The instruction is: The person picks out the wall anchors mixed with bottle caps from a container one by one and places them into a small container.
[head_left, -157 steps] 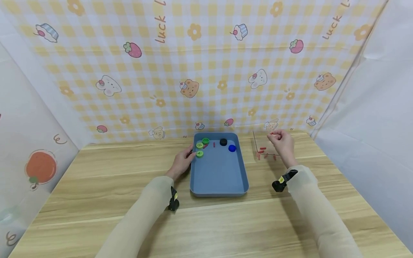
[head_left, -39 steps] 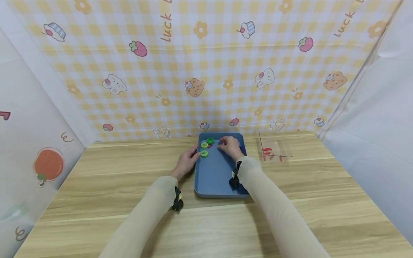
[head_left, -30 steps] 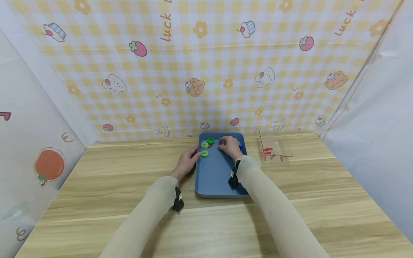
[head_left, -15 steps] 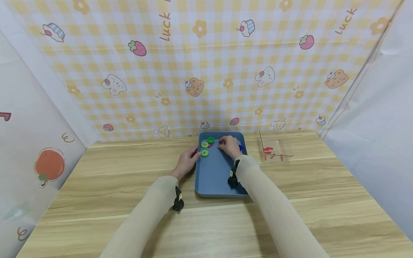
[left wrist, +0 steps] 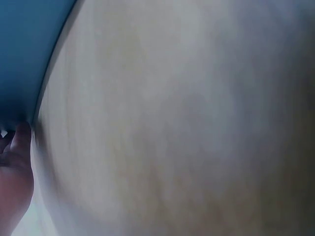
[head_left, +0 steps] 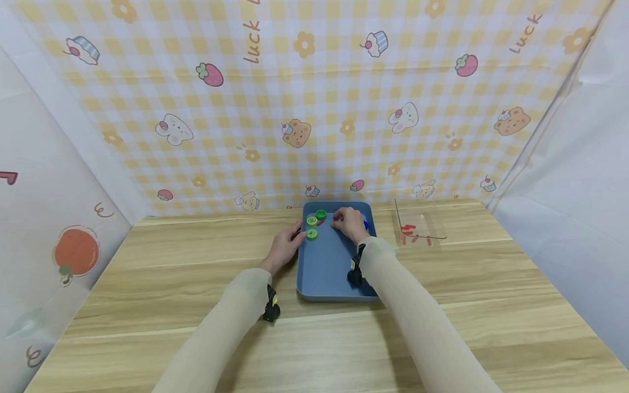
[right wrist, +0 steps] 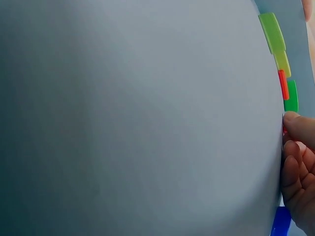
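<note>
A blue-grey tray point(head_left: 326, 262) lies on the table. My left hand point(head_left: 283, 248) grips its left side, thumb at the rim. Inside the tray my right hand point(head_left: 350, 222) is lowered with thumb and fingertips together, pinching a small red stick point(right wrist: 284, 130) of which only a sliver shows. To its left lie another red stick point(head_left: 320, 222), a green bottle cap point(head_left: 321, 214), a yellow-green cap point(head_left: 312, 221) and a light green cap point(head_left: 312, 234). A blue cap point(head_left: 366, 225) peeks out right of the right hand.
Right of the tray stands a clear box point(head_left: 432, 224) with several red sticks point(head_left: 409, 227) in it. The wooden table point(head_left: 196, 262) ends at a patterned cloth point(head_left: 275, 164) behind and white cloth at both sides.
Several seconds ago my right hand held a red stick over the clear box; it then came left into the tray, where it covers the black cap. Both hands have stayed nearly still this last second.
</note>
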Motion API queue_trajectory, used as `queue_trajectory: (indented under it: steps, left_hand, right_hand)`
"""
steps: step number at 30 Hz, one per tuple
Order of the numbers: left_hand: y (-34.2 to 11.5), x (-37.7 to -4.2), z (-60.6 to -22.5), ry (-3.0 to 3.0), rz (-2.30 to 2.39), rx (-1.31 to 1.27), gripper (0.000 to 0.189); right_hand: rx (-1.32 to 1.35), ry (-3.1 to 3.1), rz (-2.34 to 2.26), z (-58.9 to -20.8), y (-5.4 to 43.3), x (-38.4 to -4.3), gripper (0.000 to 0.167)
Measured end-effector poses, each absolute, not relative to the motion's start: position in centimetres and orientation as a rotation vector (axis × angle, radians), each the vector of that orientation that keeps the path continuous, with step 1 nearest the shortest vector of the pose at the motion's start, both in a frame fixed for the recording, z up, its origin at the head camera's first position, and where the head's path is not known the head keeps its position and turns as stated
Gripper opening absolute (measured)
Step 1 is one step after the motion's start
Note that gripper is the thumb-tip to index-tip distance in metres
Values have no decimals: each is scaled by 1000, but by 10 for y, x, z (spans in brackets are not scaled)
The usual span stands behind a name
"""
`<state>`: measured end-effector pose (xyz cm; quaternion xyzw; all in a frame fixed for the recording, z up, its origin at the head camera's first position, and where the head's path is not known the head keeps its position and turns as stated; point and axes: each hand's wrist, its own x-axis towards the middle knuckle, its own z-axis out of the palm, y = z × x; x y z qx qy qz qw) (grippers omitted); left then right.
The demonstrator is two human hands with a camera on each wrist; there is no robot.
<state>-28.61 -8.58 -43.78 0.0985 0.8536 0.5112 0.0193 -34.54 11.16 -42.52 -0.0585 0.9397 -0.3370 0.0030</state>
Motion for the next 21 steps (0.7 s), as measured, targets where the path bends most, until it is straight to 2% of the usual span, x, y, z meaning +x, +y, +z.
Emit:
queue_trajectory:
  steps: [21]
  left_hand:
    - [-86,-283,-436,2630,1620,307,48]
  right_hand:
    - [-135,2932,-1182,-428,112,-339,18]
